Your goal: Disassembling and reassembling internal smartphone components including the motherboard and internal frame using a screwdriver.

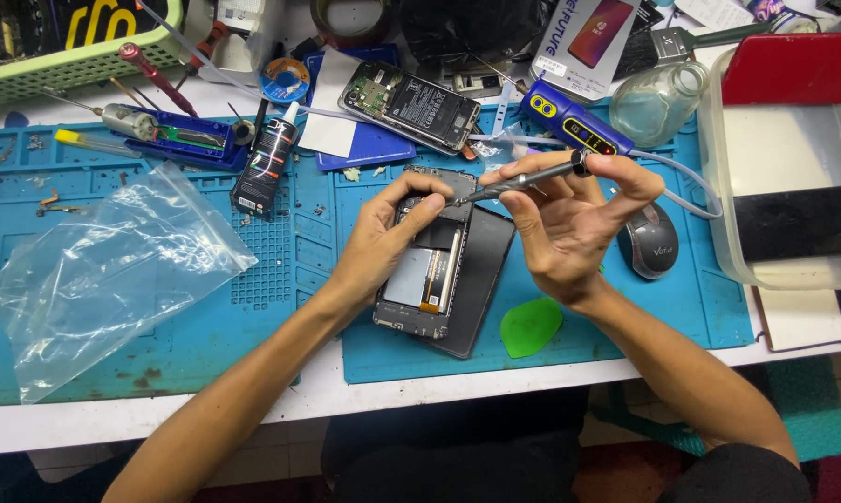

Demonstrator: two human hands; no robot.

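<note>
An opened phone (425, 289) with its back removed lies on the blue work mat (206, 307), partly over a black back cover (484, 279). My left hand (388, 233) rests on the phone's upper left, fingers steadying its top edge. My right hand (565, 224) holds a slim grey screwdriver (523, 182) between thumb and fingers, its tip down on the phone's upper part near my left fingertips.
A green plectrum-shaped opening tool (530, 326) lies beside the phone. A clear plastic bag (103, 270) is at left, a black glue tube (264, 168) and a second opened phone (409, 104) behind. A grey mouse (649, 240), a glass bottle (653, 98) and a plastic tray (784, 158) sit right.
</note>
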